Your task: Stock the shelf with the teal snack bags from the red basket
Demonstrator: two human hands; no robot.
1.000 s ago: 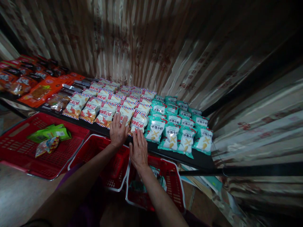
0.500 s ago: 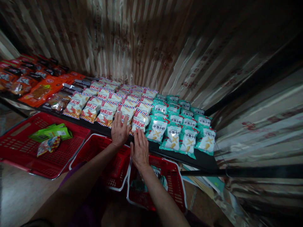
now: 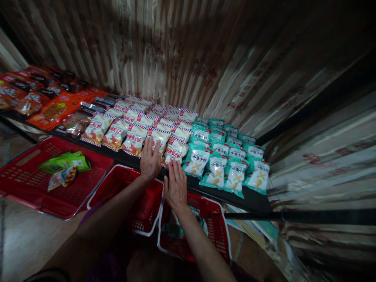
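Observation:
Several white snack bags with striped edges stand in rows on a black shelf. My left hand lies flat with its fingers on the lower part of one front bag. Just right of it, my right hand has its fingertips at the bottom of the neighbouring front bag. Both hands have their fingers stretched out and hold nothing. Teal-edged white bags stand in rows to the right of my hands.
Below the shelf are a wide red basket with green packets, a middle red basket, and a right red basket with teal packets. Orange packages lie at the left. A striped curtain hangs behind.
The view has shifted slightly, so the shelf goods appear a little further right. Both hands remain against the same front bags, with no clear movement of the bags.

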